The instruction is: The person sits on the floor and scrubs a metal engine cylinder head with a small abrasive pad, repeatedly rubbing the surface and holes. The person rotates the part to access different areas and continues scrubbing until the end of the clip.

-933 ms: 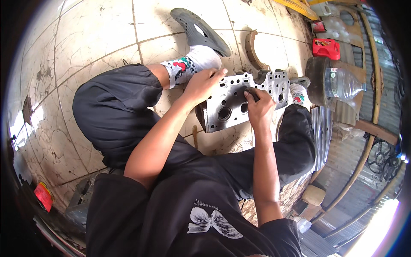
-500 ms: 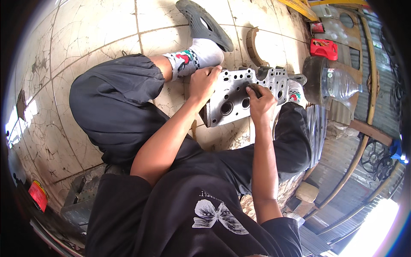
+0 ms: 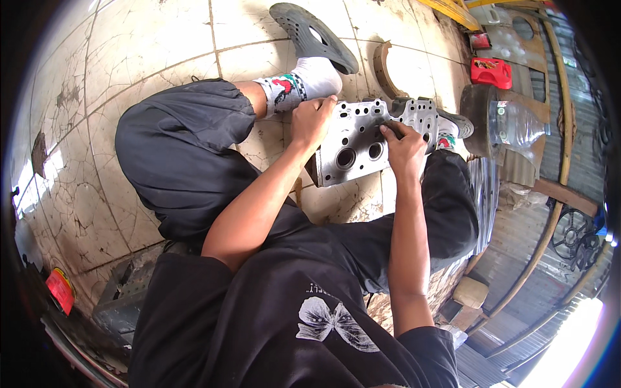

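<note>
Your left hand [image 3: 312, 121] grips the cylinder head [image 3: 361, 137], positioned at 1 o'clock; your right hand [image 3: 407, 150], pinching a dark pad [image 3: 391, 125], has shifted slightly toward 3 o'clock, moving contact along the face.

Cylinder head [image 3: 359, 134] lies between left foot [image 3: 322, 76] and right foot [image 3: 449, 139]. Left grip [image 3: 314, 121] at its left edge; right grip [image 3: 407, 147] on its upper face, right of centre. Beyond it, on floor [image 3: 149, 39]: curved band [image 3: 380, 72]; sandal [image 3: 314, 48] left of that. Right of right foot: drum [image 3: 475, 115], then bottle [image 3: 517, 123]; canister [image 3: 491, 72] behind both.
</note>
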The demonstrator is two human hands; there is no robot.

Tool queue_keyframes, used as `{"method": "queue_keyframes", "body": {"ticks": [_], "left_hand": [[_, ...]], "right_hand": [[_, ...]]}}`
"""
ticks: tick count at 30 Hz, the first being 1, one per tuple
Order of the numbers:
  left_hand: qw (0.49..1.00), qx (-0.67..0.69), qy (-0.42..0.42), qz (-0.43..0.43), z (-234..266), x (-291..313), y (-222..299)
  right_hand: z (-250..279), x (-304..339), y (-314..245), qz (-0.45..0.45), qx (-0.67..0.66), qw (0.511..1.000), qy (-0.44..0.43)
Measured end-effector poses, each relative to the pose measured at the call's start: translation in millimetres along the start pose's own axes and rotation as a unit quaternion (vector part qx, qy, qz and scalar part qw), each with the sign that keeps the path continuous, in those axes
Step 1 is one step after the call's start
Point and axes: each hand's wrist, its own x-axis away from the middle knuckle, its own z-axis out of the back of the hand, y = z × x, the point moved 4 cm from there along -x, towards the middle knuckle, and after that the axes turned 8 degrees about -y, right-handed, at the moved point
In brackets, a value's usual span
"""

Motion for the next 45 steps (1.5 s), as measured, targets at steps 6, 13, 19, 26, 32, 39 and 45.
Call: {"method": "queue_keyframes", "body": {"ticks": [6,13,19,26,32,39,45], "left_hand": [[1.000,0.008,0.012,-0.012,-5,2,3],[0.999,-0.046,0.003,0.010,-2,-1,-1],[0.996,-0.081,0.004,0.025,-1,1,1],[0.997,-0.079,0.002,0.023,-1,5,6],[0.996,-0.085,0.011,0.017,0,7,5],[0.998,-0.061,0.018,-0.004,-1,-1,-6],[0.997,-0.070,0.011,-0.005,0,0,-4]], "right_hand": [[-3,-2,5,0.065,0.017,0.998,0.005],[-5,-3,-1,0.072,0.046,0.996,0.005],[-5,-5,0,0.092,0.080,0.993,0.002],[-5,-6,-4,0.134,0.096,0.986,0.006],[-4,-4,-9,0.098,0.072,0.993,-0.009],[-1,-4,-2,0.025,0.038,0.998,-0.054],[-1,-7,1,0.033,0.039,0.997,-0.054]]}}
